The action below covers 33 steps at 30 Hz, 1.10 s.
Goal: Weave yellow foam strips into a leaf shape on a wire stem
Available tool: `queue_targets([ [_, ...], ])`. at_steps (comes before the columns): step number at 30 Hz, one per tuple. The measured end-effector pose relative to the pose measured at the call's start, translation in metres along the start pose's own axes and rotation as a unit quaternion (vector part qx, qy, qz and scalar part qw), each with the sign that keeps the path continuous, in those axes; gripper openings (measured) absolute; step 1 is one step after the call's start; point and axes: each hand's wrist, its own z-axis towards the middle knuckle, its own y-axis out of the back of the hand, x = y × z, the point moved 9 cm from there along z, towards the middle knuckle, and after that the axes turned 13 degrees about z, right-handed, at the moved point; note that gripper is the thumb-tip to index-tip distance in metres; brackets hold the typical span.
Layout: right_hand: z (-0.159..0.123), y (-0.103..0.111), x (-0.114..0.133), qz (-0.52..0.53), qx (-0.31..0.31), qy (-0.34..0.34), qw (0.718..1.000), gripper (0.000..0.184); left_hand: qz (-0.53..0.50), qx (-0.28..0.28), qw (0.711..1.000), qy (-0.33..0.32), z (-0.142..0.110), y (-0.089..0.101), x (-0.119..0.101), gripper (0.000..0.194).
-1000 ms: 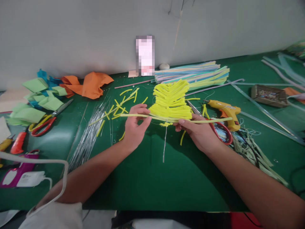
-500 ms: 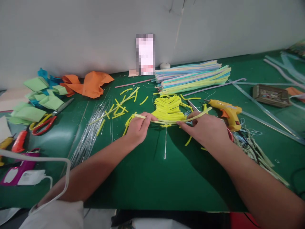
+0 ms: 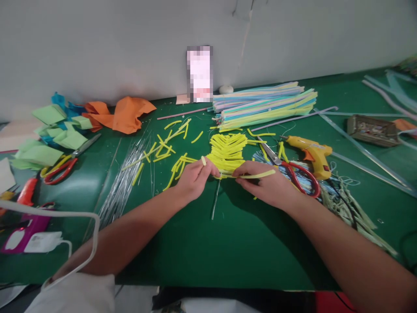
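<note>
Head cam: from my end, L hand (image 3: 193,182) & R hand (image 3: 267,181) each pinch the pale strip (image 3: 259,175) btwn thumb & fingers, at the near end of the yellow piece (image 3: 227,148), wire stem (image 3: 215,204) sticking out below. Strip's prob. v. light, fuzzy, bendy, not slippery; yellow tufts might crush. Best grip: fingertips, either side of stem.

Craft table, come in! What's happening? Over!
Left hand, right hand: both pinching pale yellow strip. Fringed yellow piece just behind. Scissors close by right hand.
</note>
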Motion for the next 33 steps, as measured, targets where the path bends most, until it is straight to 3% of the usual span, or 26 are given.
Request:
queue_targets([
  [3, 0.001, -0.006, 0.001, -0.006, 0.026, 0.02, 0.999, 0.017, 0.074, 0.017, 0.997, -0.011, 0.001, -0.004, -0.002, 0.044],
  [9, 0.002, -0.002, -0.003, 0.011, 0.003, 0.035, 0.999, 0.017, 0.216, -0.054, 0.973, -0.062, 0.007, 0.011, -0.006, 0.024],
  [18, 0.002, 0.004, 0.002, 0.011, -0.027, 0.033, 0.999, 0.018, 0.275, -0.033, 0.952, -0.13, 0.012, 0.008, 0.002, 0.03],
  [26, 0.0, 0.01, -0.014, 0.044, -0.08, -0.051, 0.995, 0.017, 0.252, -0.038, 0.956, -0.147, 0.012, 0.009, -0.001, 0.013],
  [33, -0.007, 0.02, -0.026, 0.043, -0.122, -0.138, 0.982, 0.021, 0.235, -0.063, 0.964, -0.104, 0.012, 0.021, -0.001, 0.03],
])
